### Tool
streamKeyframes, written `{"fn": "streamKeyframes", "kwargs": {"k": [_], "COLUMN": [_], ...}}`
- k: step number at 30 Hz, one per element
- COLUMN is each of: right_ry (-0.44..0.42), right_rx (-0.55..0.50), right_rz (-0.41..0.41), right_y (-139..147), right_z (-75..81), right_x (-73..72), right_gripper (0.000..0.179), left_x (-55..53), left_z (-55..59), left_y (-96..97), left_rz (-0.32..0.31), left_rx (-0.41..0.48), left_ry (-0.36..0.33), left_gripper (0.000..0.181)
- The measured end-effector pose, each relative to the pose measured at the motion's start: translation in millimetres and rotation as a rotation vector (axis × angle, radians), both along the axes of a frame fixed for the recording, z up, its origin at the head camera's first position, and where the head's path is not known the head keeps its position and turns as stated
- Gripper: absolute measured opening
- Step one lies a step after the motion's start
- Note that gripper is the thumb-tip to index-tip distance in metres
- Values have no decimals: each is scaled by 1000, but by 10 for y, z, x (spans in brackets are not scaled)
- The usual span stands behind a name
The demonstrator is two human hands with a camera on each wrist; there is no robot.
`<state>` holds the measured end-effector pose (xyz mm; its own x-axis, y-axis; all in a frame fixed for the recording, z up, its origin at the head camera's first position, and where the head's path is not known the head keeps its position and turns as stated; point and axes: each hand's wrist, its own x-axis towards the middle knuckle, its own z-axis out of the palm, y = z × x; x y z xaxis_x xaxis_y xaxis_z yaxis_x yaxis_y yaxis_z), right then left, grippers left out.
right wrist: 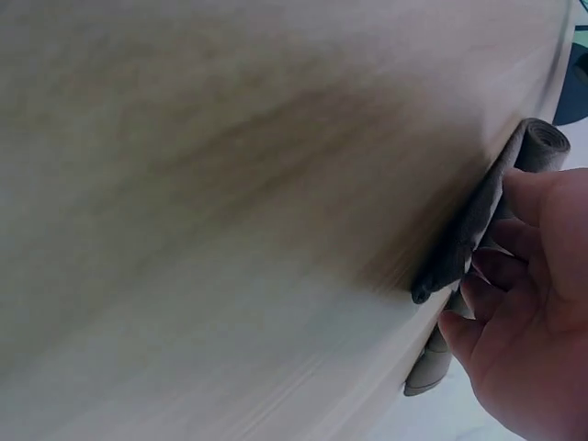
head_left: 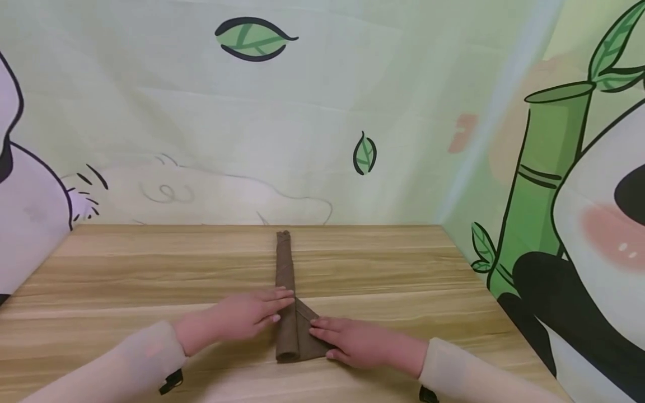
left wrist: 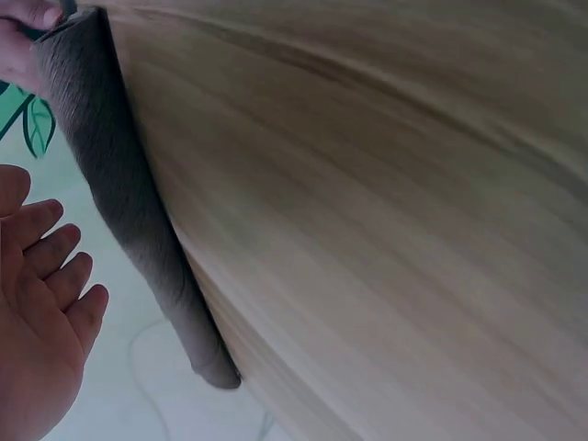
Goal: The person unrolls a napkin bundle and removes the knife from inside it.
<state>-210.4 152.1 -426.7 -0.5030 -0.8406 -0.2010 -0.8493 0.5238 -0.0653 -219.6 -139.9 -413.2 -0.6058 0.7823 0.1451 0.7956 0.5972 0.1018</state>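
A brown cloth (head_left: 287, 336), wound into a long narrow roll, lies on the table, pointing away from me. Its near end shows a round hollow opening, and a loose triangular flap (head_left: 308, 340) spreads out to the right. The fingers of my left hand (head_left: 239, 314) rest across the middle of the roll, nearly straight. On the flap's outer edge lie the fingertips of my right hand (head_left: 370, 342), with the thumb at its near corner. In the right wrist view, spiral layers show at the end of the cloth roll (right wrist: 548, 140).
The wooden table (head_left: 151, 263) reaches back to a pale green cloth backdrop (head_left: 322, 112) printed with leaves, bamboo and pandas. A side panel of the backdrop stands along the right edge. Dark straps hang under both light sleeves (head_left: 126, 364).
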Motion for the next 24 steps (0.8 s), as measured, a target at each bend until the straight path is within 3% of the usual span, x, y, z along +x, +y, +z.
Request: {"fn": "streamKeyframes", "kwargs": {"k": [5, 11, 19, 24], "right_ry": [86, 194, 184, 216], "right_rx": [12, 95, 115, 150], "right_rz": [83, 147, 88, 62], "right_y": [-41, -72, -64, -56], "right_z": [-93, -79, -104, -100], "right_x": [-34, -10, 18, 43], "right_gripper": [48, 48, 48, 47], "left_x": [-40, -107, -155, -139], "left_z": [-49, -103, -129, -144], "left_y": [122, 242, 309, 300], "left_rz": [-39, -47, -38, -60], "left_rx": [-26, -55, -77, -70], "left_ry": [-5, -50, -89, -59], "left_gripper": [41, 41, 38, 38]}}
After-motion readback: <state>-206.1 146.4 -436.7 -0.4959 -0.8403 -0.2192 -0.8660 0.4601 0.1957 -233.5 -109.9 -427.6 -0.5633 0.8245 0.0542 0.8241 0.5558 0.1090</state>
